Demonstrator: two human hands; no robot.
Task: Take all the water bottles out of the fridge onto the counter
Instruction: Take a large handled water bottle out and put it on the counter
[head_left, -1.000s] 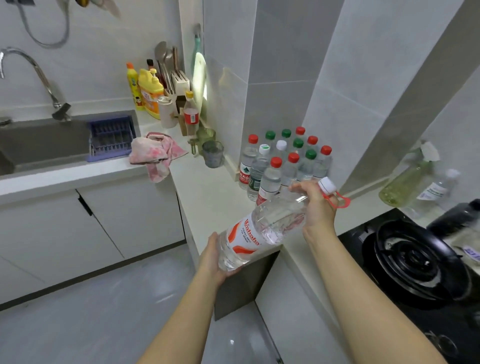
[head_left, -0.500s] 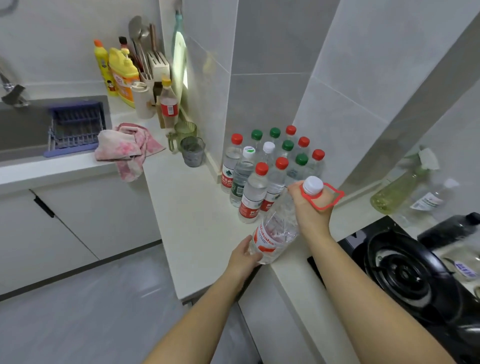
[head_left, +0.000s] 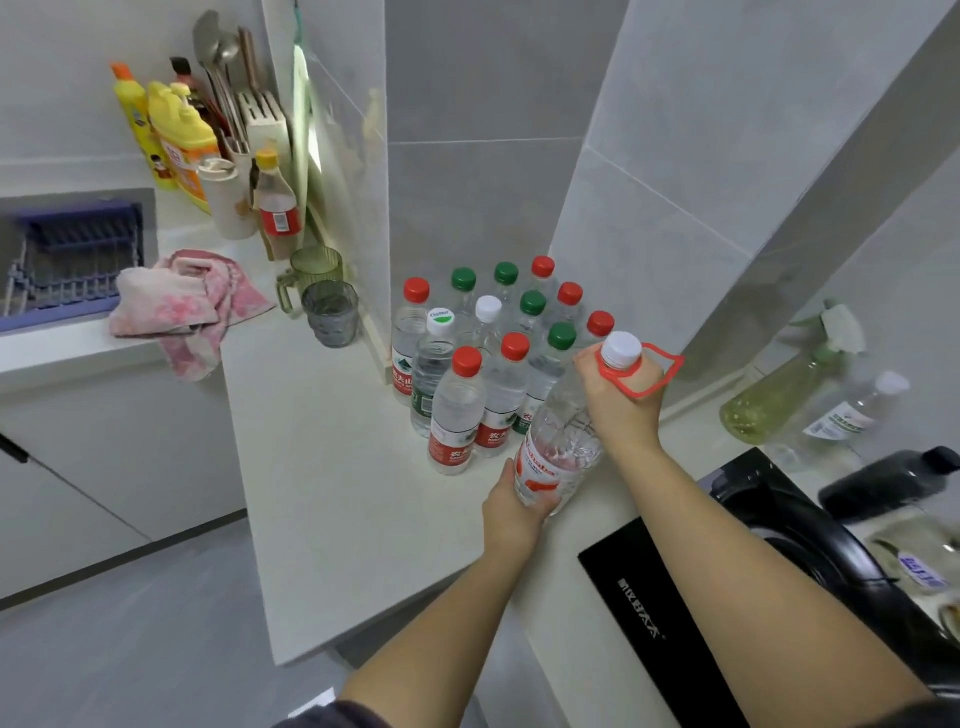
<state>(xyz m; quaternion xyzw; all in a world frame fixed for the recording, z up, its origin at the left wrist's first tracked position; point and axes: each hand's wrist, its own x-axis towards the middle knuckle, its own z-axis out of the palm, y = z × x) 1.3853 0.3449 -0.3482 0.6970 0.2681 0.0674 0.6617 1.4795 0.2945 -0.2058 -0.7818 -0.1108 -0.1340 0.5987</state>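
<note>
A large clear water bottle (head_left: 558, 447) with a white cap and a red carry loop stands nearly upright on the white counter (head_left: 332, 467), just right of a cluster of several small water bottles (head_left: 483, 364) with red, green and white caps. My right hand (head_left: 623, 395) grips its neck below the cap. My left hand (head_left: 514, 509) holds its base by the red label. The fridge is out of sight.
A black gas stove (head_left: 779, 561) lies to the right, with a spray bottle (head_left: 779, 389) and other bottles behind it. Two glass cups (head_left: 324, 301), a pink cloth (head_left: 182, 301), detergent bottles (head_left: 171, 140) and a sink rack (head_left: 72, 260) sit to the left. Tiled walls close in behind.
The large bottle has swung from lying tilted in the air to nearly upright, and both hands have brought it down onto the counter beside the small bottles.
</note>
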